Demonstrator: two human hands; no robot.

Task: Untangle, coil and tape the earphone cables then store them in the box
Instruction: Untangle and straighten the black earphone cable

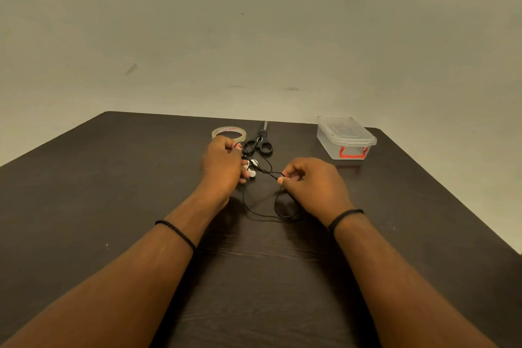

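Observation:
A thin black earphone cable (264, 213) runs between both hands over the dark table (113, 206), with loose loops lying under them. My left hand (223, 162) grips a bunch of the cable together with white earbuds (252, 168). My right hand (312, 182) pinches the cable between thumb and fingertips, and a short stretch is pulled taut between the hands. A clear plastic box (346, 137) with a red latch stands closed at the back right. A roll of clear tape (229, 133) lies just behind my left hand.
Black-handled scissors (261, 140) lie beside the tape, tips pointing to the table's far edge. A plain wall rises behind the table. The table's right edge slants close past the box.

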